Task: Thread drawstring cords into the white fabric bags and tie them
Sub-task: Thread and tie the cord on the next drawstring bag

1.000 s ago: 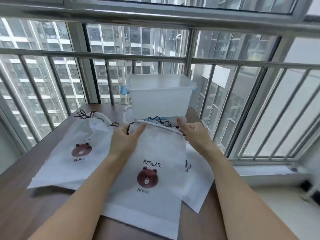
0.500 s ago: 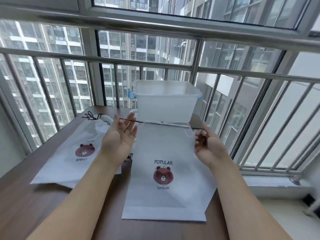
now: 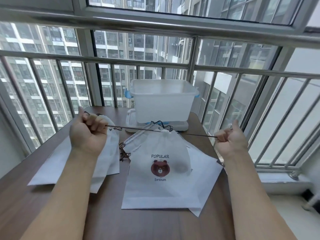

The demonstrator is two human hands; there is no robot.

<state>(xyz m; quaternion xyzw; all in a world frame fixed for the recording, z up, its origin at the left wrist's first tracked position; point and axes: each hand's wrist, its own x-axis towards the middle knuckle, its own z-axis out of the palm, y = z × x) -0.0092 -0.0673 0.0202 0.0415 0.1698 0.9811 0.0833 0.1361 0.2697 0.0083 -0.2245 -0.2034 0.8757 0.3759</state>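
Above the table (image 3: 52,201), both fists, left hand (image 3: 87,134) and right hand (image 3: 231,140), grip the taut drawstring cord (image 3: 135,128).

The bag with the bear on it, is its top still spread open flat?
No, the bear bag's top is gathered into a tight pucker, with the left hand and right hand each gripping a dark cord stretched taut to either side.

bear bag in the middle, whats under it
Under the bear bag, more white bags stick out at its right edge and upper left, lying on the wooden table. How many are stacked there is hidden by the top bag.
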